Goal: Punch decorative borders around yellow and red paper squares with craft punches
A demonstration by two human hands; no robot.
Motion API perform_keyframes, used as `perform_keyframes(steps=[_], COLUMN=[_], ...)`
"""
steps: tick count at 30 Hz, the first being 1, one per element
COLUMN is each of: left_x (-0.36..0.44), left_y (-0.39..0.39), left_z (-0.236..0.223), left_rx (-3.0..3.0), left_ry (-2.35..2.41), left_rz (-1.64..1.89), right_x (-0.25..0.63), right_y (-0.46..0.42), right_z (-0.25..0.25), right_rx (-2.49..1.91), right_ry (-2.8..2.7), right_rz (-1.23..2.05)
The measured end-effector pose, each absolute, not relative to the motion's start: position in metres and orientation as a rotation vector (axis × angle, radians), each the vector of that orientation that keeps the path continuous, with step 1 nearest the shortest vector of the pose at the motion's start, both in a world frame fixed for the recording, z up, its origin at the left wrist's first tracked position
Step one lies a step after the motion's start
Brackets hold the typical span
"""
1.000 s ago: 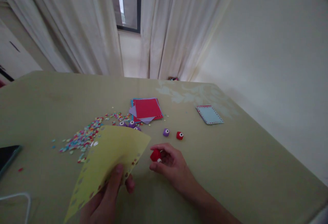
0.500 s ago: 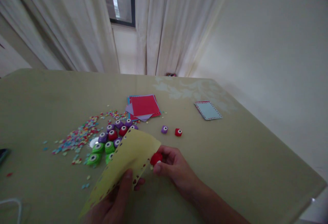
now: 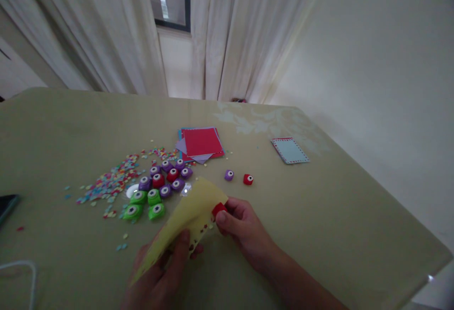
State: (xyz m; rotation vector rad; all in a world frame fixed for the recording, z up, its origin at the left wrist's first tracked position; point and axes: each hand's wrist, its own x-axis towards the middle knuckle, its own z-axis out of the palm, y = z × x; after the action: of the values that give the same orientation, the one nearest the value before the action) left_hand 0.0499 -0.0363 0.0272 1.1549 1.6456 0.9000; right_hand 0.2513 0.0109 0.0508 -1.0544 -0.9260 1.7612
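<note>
My left hand (image 3: 170, 267) grips a sheet of yellow paper (image 3: 198, 206) by its lower part, thumb on top. Punched shapes run along the edge of the sheet, which bends and tilts above the table. My right hand (image 3: 244, 229) is closed around a red craft punch (image 3: 219, 209), its thumb pressing on it at the sheet's right edge. Fingers hide part of that punch. Beyond the hands, a purple punch (image 3: 229, 175) and another red punch (image 3: 248, 179) sit apart on the table. Green punches (image 3: 154, 197), with purple and red ones, cluster left of the paper.
Coloured paper confetti (image 3: 113, 182) lies scattered at the left. A stack of red, purple and blue paper (image 3: 202, 142) rests farther back, and a pale blue punched stack (image 3: 290, 151) lies to its right. A dark device (image 3: 7, 206) and a white cable (image 3: 21, 263) are at the left edge.
The red punch in my right hand has come from beside the yellow sheet onto its right edge. My left hand has shifted right with the sheet, uncovering the punch cluster.
</note>
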Motion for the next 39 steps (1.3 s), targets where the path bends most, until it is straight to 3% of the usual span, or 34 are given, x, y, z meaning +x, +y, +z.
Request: perform_keyframes(steps=[7,28,39], left_x=[0.06,0.05,0.065], left_y=[-0.036,-0.043,-0.042], left_z=[0.044,0.014,0.033], left_rx=[1.137,1.302,1.273], left_ry=[1.684,1.729,1.669], left_rz=[0.979,0.823,0.922], right_x=[0.252,0.25,0.248], right_y=[0.01,0.007,0.007], right_z=[0.049,0.046,0.045], right_rx=[-1.073,-1.18,-1.169], right_ry=[-0.911,-0.862,-0.82], right_rz=[1.795,1.816,1.793])
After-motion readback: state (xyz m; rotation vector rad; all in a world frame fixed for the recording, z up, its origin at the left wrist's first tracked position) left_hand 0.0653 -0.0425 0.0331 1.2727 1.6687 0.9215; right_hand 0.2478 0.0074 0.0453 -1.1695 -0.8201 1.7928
